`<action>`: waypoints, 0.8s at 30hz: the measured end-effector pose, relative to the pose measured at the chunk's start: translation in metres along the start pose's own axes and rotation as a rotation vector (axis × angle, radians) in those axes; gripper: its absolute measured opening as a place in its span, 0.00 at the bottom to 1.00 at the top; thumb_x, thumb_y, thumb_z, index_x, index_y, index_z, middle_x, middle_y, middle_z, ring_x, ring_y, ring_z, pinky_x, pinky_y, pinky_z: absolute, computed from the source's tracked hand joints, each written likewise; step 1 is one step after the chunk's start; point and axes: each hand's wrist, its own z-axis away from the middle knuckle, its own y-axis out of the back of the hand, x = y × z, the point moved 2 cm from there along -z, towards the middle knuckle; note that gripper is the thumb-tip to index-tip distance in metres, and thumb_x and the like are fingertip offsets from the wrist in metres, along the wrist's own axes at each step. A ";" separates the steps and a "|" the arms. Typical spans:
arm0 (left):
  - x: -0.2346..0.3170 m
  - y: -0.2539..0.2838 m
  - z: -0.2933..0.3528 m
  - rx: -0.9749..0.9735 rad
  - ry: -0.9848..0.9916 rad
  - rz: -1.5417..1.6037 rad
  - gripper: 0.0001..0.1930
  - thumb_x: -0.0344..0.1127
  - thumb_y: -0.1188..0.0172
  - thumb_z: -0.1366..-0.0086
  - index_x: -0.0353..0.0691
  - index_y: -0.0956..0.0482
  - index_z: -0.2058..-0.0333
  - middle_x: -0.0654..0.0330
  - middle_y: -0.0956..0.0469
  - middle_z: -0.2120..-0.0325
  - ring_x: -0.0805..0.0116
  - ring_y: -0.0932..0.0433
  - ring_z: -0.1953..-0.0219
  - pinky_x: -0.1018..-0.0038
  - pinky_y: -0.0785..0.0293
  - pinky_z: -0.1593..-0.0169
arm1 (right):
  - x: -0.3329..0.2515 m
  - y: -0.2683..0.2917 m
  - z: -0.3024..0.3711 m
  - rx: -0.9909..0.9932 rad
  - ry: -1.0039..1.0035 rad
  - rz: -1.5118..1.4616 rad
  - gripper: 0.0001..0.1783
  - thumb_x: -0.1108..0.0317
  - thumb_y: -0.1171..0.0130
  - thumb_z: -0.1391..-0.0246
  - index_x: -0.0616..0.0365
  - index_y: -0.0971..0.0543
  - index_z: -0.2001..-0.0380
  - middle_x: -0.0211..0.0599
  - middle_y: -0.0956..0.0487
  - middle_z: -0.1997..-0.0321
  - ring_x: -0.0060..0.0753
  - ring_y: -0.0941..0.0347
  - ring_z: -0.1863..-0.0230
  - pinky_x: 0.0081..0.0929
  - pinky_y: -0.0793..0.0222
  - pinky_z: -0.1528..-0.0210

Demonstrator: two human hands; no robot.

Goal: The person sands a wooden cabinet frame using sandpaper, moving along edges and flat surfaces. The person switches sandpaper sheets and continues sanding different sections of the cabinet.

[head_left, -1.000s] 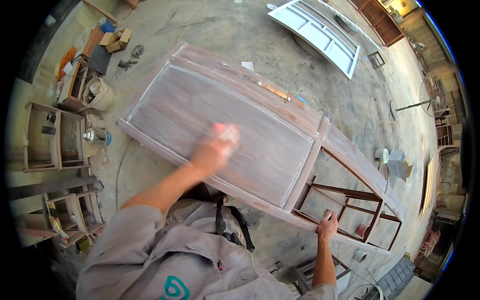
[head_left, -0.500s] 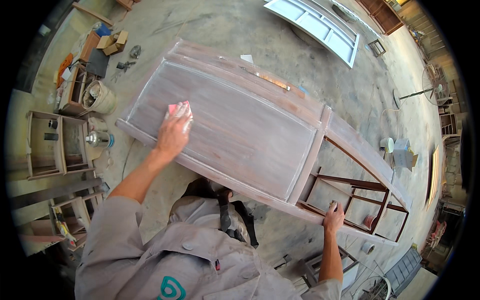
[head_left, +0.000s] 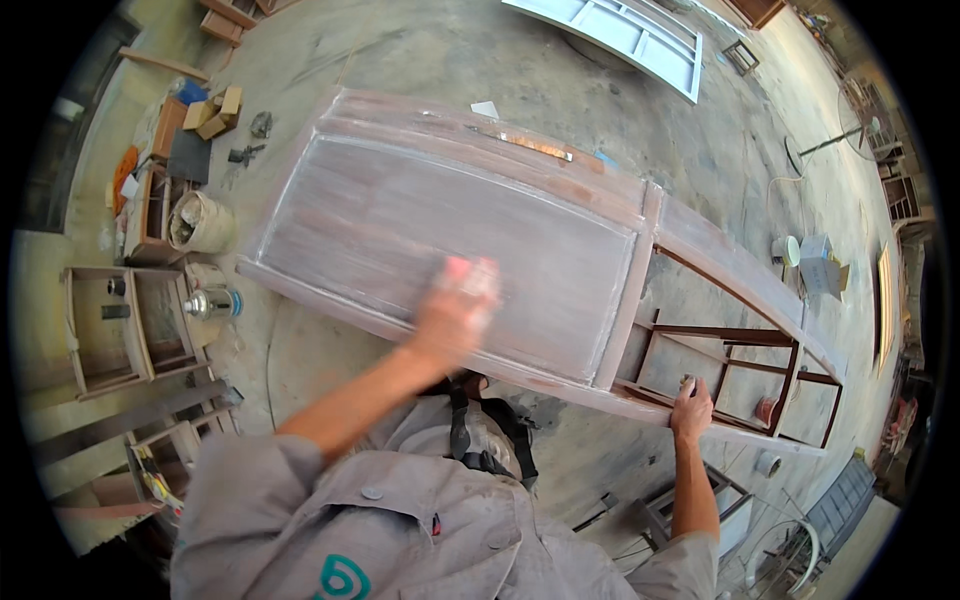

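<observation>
A large wooden door (head_left: 420,215) lies across in front of me, its solid panel streaked with whitish dust. My left hand (head_left: 455,312), smeared by motion, presses a piece of pink sandpaper (head_left: 458,267) on the lower middle of the panel. The sandpaper is mostly hidden under the fingers. At the right, my right hand (head_left: 692,410) is closed round the near rail of the door, beside the open part of its frame. A small dark spot shows at its fingertips; I cannot make out what it is.
A dark wooden frame (head_left: 735,333) shows through the door's opening. Left on the floor stand a bucket (head_left: 200,222), a metal can (head_left: 213,304) and a wooden drawer frame (head_left: 135,330). A light-blue panel (head_left: 620,35) lies at the back; a white box (head_left: 820,266) stands right.
My left hand has swept right and nearer across the panel with the sandpaper. My right hand keeps its grip on the rail. The whole view has shifted slightly.
</observation>
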 end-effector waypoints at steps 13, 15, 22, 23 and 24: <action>0.036 0.000 0.002 -0.107 0.013 0.184 0.21 0.27 0.42 0.37 0.32 0.20 0.45 0.44 0.24 0.39 0.42 0.30 0.34 0.48 0.40 0.27 | -0.003 0.000 -0.001 -0.002 -0.039 0.044 0.16 0.54 0.49 0.32 0.52 0.18 0.56 0.54 0.16 0.61 0.66 0.21 0.57 0.56 0.27 0.56; 0.002 0.014 0.008 -0.154 -0.056 0.112 0.21 0.26 0.39 0.42 0.35 0.19 0.47 0.46 0.24 0.39 0.47 0.29 0.34 0.48 0.37 0.29 | 0.010 -0.006 0.001 0.026 -0.055 0.060 0.17 0.54 0.50 0.31 0.50 0.17 0.54 0.50 0.15 0.60 0.63 0.20 0.55 0.53 0.27 0.55; -0.035 0.051 0.031 -0.149 0.042 0.012 0.25 0.23 0.45 0.38 0.32 0.24 0.41 0.45 0.24 0.39 0.45 0.32 0.31 0.47 0.40 0.28 | -0.006 0.006 0.002 -0.027 -0.069 0.026 0.16 0.55 0.50 0.31 0.50 0.17 0.55 0.49 0.15 0.58 0.62 0.20 0.55 0.54 0.27 0.55; 0.003 0.027 0.025 -0.163 -0.013 0.042 0.21 0.25 0.44 0.37 0.34 0.21 0.44 0.47 0.24 0.38 0.46 0.31 0.32 0.47 0.40 0.28 | -0.005 0.004 0.000 -0.020 -0.058 0.014 0.16 0.54 0.49 0.32 0.50 0.18 0.55 0.50 0.15 0.60 0.63 0.20 0.56 0.54 0.27 0.56; 0.030 0.010 0.018 -0.159 -0.045 0.154 0.19 0.26 0.44 0.39 0.35 0.18 0.49 0.48 0.24 0.39 0.46 0.30 0.33 0.48 0.40 0.28 | -0.004 0.002 0.000 -0.012 -0.050 -0.004 0.15 0.54 0.48 0.32 0.50 0.18 0.55 0.51 0.15 0.61 0.63 0.20 0.57 0.55 0.27 0.56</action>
